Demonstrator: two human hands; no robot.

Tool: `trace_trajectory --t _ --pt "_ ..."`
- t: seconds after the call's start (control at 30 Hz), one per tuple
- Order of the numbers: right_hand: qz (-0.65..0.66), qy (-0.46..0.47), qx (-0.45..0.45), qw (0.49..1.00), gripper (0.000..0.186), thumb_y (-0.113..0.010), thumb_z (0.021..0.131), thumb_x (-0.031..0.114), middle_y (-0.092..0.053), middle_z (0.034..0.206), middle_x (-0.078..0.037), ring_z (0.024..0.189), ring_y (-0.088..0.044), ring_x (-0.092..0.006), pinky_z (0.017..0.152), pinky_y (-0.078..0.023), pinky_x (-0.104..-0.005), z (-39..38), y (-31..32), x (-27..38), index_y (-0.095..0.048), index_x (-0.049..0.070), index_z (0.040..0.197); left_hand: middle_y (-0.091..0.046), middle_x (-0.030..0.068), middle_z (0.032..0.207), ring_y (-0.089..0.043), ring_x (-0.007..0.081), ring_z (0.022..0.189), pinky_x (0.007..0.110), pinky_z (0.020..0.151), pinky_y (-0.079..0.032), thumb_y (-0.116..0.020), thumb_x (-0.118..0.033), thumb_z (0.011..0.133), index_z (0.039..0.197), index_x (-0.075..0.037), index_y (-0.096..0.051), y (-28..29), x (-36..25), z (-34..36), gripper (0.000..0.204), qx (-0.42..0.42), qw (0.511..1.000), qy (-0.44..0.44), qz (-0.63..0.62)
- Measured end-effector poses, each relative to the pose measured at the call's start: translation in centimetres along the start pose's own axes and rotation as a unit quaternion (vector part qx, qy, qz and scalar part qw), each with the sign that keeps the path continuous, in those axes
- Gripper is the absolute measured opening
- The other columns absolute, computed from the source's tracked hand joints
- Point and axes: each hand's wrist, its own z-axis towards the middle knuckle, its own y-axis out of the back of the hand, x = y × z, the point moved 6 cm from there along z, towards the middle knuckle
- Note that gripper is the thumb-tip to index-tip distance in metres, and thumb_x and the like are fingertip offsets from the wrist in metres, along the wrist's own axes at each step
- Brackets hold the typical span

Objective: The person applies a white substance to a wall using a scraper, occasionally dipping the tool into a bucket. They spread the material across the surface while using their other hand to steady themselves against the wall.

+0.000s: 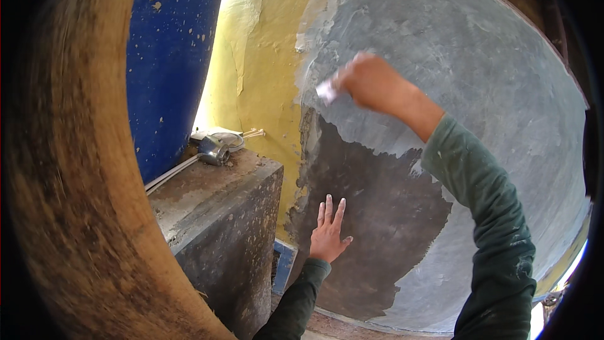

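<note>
My right hand [374,85] grips a small whitish object [326,93], blurred and too indistinct to name, against or very close to the upper grey coating [497,69] on the wall, near its border with yellow paint [251,56]. Below it is an irregular dark brown-grey bare patch [371,214] with ragged edges. My left hand [328,233], fingers spread and holding nothing, lies at that patch, low in the middle of the view, right of a concrete ledge. Both forearms are in dark green sleeves.
A wooden post [82,151] curves down the left edge beside a speckled blue panel [167,56]. A concrete ledge [226,239] bears a metal fitting [214,150] and white cables [170,175]. Low behind the ledge's corner is a small blue-framed opening [286,258].
</note>
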Motion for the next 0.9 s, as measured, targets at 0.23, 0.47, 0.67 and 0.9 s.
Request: trace_trajectory --t 0.23,0.47,0.67,0.9 --pt "-0.056 -0.173 -0.088 0.979 0.014 -0.062 0.093 0.019 -0.075 0.088 -0.006 0.082 -0.074 -0.0235 0.072 -0.055 -0.0408 5.4 -1.1 -1.8 -0.074 0.014 0.092 -0.011 0.0188 0.169 -0.022 0.0444 0.152 0.048 0.102 -0.054 -0.087 -0.024 0.073 0.164 -0.023 -0.016 0.0 -0.4 0.0 0.115 -0.008 1.000 -0.004 -0.002" --pt "0.063 -0.001 0.012 0.998 0.016 -0.062 0.091 0.013 -0.075 0.089 -0.004 0.084 -0.073 -0.0257 0.078 -0.054 -0.0421 4.5 -3.1 3.8 -0.076 0.017 0.096 -0.011 0.0192 0.169 -0.022 0.0448 0.152 0.048 0.103 -0.053 -0.087 -0.023 0.073 0.164 -0.023 -0.016 0.4 0.2 0.1 0.115 -0.008 1.000 0.005 -0.001" --pt "0.009 -0.049 -0.005 0.999 0.033 -0.064 0.085 0.002 -0.075 0.103 -0.010 0.098 -0.072 -0.0249 0.102 -0.052 -0.0392 4.2 -0.9 -1.2 -0.076 0.019 0.110 -0.011 0.0192 0.169 -0.020 0.0454 0.152 0.048 0.104 -0.052 -0.087 -0.023 0.073 0.164 -0.022 -0.017 -0.1 -0.6 0.2 0.115 -0.016 1.000 -0.003 -0.017" --pt "-0.029 0.102 -0.036 0.994 0.032 -0.067 0.084 0.006 -0.074 0.114 -0.009 0.108 -0.070 -0.0245 0.100 -0.050 -0.0393 -4.2 -4.6 1.4 -0.073 0.017 0.113 -0.010 0.0194 0.169 -0.021 0.0454 0.152 0.049 0.105 -0.051 -0.087 -0.023 0.073 0.164 -0.022 -0.017 0.1 -0.3 0.1 0.114 -0.009 1.000 -0.005 -0.020"
